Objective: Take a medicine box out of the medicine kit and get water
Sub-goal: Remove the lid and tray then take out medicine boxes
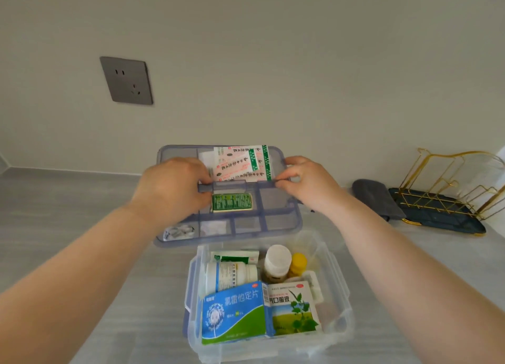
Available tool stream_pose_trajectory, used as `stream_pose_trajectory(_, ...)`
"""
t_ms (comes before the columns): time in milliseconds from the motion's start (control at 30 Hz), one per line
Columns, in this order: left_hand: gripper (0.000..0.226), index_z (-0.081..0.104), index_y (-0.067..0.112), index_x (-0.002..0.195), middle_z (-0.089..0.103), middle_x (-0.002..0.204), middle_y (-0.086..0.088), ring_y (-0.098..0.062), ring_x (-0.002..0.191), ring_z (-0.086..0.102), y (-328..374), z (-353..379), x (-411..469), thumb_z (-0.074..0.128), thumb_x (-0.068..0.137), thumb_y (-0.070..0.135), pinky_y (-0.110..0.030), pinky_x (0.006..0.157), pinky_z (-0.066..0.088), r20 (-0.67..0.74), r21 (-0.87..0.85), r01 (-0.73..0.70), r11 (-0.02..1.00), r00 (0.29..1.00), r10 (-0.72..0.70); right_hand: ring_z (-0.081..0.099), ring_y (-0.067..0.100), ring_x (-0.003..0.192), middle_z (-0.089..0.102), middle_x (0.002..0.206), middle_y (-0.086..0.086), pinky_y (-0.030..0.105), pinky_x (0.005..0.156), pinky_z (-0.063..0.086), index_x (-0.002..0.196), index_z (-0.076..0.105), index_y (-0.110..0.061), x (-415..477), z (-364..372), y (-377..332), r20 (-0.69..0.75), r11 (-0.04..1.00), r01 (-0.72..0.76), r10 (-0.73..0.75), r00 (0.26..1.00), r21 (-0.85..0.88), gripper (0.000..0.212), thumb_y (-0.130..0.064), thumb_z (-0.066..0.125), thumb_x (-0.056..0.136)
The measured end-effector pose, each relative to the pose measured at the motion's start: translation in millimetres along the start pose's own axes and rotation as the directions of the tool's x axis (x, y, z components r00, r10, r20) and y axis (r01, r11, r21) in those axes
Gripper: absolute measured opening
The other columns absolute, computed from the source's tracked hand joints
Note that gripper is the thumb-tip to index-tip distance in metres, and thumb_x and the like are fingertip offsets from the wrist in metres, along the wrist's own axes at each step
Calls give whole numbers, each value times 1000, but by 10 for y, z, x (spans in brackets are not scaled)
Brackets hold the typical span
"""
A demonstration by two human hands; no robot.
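The clear plastic medicine kit (338, 287) stands open on the grey counter in front of me. Inside it lie a blue and green medicine box (235, 313), a white box with a plant picture (293, 307), a white bottle on its side (231, 277), a brown bottle with a white cap (277, 261) and a small yellow-capped bottle (298, 264). Beyond the kit, my left hand (175, 186) and my right hand (306, 183) both grip the blue divided tray (276, 221) by its middle handle bar. The tray carries plaster packets (241, 164) and a small green box (232, 203).
A gold wire rack (453, 183) sits on a dark tray (442, 216) at the right, with a folded grey cloth (374, 197) beside it. A grey wall socket (127, 80) is on the wall at the upper left. The counter meets the wall just behind the blue tray.
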State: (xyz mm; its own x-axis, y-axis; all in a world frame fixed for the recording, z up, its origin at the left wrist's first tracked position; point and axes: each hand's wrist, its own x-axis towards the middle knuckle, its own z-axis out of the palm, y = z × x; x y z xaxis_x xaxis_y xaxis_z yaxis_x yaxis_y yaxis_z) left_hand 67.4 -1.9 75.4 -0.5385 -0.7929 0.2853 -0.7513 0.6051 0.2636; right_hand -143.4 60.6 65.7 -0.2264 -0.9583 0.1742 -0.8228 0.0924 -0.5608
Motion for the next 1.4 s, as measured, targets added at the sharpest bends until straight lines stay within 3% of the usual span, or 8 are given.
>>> stream_pose_trajectory(233, 25, 67, 17, 98, 67, 109, -4, -26, 102, 56, -679, 390, 332, 63, 73, 21, -36, 85, 47, 100, 62, 61, 996, 993, -67, 58, 27, 100, 66, 111, 13, 23, 75, 36, 102, 66, -9, 670, 660, -46, 205, 995, -33, 51, 977, -94, 23, -12, 53, 83)
stream_pose_trajectory(433, 25, 67, 22, 97, 64, 116, 1, -18, 124, 39, -1025, 974, 255, 62, 73, 24, -31, 110, 13, 175, 117, 122, 986, 974, -142, 58, 32, 96, 66, 107, 17, 33, 82, 45, 100, 66, -8, 846, 1123, 65, 405, 963, 37, 77, 911, -267, 24, -13, 49, 84)
stream_pose_trajectory(633, 24, 66, 21, 99, 66, 110, -1, -20, 103, 55, -1112, 1334, 195, 58, 76, 25, -33, 88, 49, 307, 106, 147, 984, 936, -173, 53, 30, 108, 58, 121, 16, 31, 88, 42, 114, 55, -8, 853, 1365, 268, 609, 936, 57, 179, 773, -348, 32, -5, 45, 83)
stream_pose_trajectory(733, 26, 65, 19, 101, 65, 114, -2, -22, 105, 55, -1126, 1380, 189, 58, 76, 23, -34, 87, 50, 343, 80, 170, 982, 921, -187, 51, 31, 110, 53, 125, 17, 31, 88, 41, 121, 45, -8, 825, 1417, 286, 660, 930, 76, 195, 726, -359, 38, -5, 45, 84)
stream_pose_trajectory(1000, 26, 62, 15, 101, 65, 108, -5, -24, 105, 51, -1039, 1379, 183, 46, 84, 25, -34, 102, 31, 321, 289, 82, 954, 930, -177, 52, 26, 110, 52, 129, 12, 27, 90, 38, 129, 37, -14, 747, 1121, 325, 440, 984, -76, 141, 887, -162, 46, -11, 50, 84)
stream_pose_trajectory(1133, 26, 59, 12, 106, 63, 113, -10, -26, 107, 51, -983, 1247, 90, 48, 85, 22, -32, 102, 32, 243, 210, 142, 967, 951, -192, 50, 15, 94, 56, 122, 8, 28, 88, 38, 122, 46, -15, 516, 873, 345, 322, 995, -85, 97, 942, -51, 39, -9, 51, 83)
stream_pose_trajectory(1267, 29, 57, 9, 114, 58, 126, -11, -27, 115, 49, -748, 972, -126, 49, 86, 13, -29, 101, 28, 93, -91, 175, 980, 982, -166, 51, 12, 93, 60, 106, 1, 36, 92, 43, 106, 54, -19, 151, 577, 282, 113, 996, -54, 46, 992, 73, 26, -10, 53, 82)
stream_pose_trajectory(1400, 23, 64, 10, 103, 59, 116, 2, -7, 102, 53, -368, 672, -612, 54, 82, 5, -6, 87, 39, -38, -526, 105, 844, 988, -146, 51, 11, 63, 53, 65, -10, 8, 61, 37, 62, 44, -29, -429, 320, 221, -207, 986, -76, 106, 973, 146, 29, -10, 58, 78)
